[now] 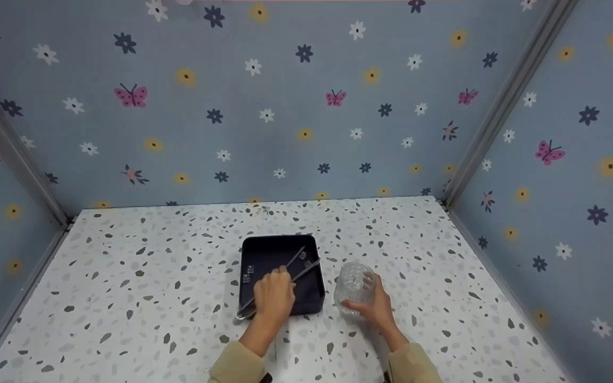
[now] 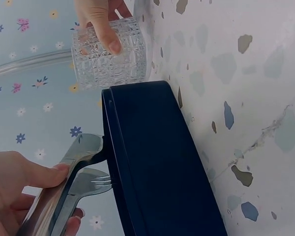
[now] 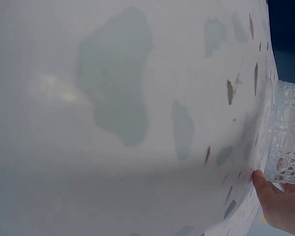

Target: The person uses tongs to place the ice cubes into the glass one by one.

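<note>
My left hand (image 1: 274, 295) grips a pair of metal serving tongs (image 1: 305, 270) by their arms, over a dark navy tray (image 1: 309, 307). The left wrist view shows one spoon-shaped tip and one forked tip, parted, at the tray's rim. Inside the tray lie several small clear cubes (image 1: 250, 269), two at the left side and others near the tong tips (image 1: 314, 263). To the right of the tray stands a patterned clear glass (image 1: 351, 282). My right hand (image 1: 378, 306) holds it with thumb and fingers around its side.
The speckled white tabletop (image 1: 141, 298) extends around the tray and glass. Blue flowered panels rise at the back (image 1: 264, 154), left and right (image 1: 567, 213), with grey metal posts (image 1: 508, 96) in the corners.
</note>
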Motion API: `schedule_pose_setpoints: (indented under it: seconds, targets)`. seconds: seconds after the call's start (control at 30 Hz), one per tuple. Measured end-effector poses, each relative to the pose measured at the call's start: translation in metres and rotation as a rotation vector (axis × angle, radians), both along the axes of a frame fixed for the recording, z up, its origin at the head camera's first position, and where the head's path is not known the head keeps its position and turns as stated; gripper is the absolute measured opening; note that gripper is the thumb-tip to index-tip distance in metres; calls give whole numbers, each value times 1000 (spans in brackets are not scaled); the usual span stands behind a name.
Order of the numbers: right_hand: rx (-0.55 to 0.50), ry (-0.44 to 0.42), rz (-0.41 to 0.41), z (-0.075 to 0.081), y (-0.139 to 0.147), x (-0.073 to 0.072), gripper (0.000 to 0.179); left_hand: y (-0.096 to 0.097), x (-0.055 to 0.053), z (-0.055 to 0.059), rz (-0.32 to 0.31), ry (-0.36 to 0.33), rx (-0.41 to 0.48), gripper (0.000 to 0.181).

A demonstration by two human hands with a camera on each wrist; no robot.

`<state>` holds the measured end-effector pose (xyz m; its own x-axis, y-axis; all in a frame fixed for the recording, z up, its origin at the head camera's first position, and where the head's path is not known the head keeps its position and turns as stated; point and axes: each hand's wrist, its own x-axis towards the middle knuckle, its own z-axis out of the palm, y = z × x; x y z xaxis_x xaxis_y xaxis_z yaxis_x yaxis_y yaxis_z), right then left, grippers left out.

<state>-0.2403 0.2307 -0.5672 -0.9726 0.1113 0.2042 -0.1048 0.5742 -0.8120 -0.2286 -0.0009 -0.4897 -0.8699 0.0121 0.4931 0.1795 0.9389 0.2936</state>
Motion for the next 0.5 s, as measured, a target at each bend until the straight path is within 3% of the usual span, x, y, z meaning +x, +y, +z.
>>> schedule_pose_setpoints:
  seconds: [0.5]
  targets:
    - [3, -46, -5, 3, 1, -1, 91, 2, -13, -8, 8, -120, -64, 16]
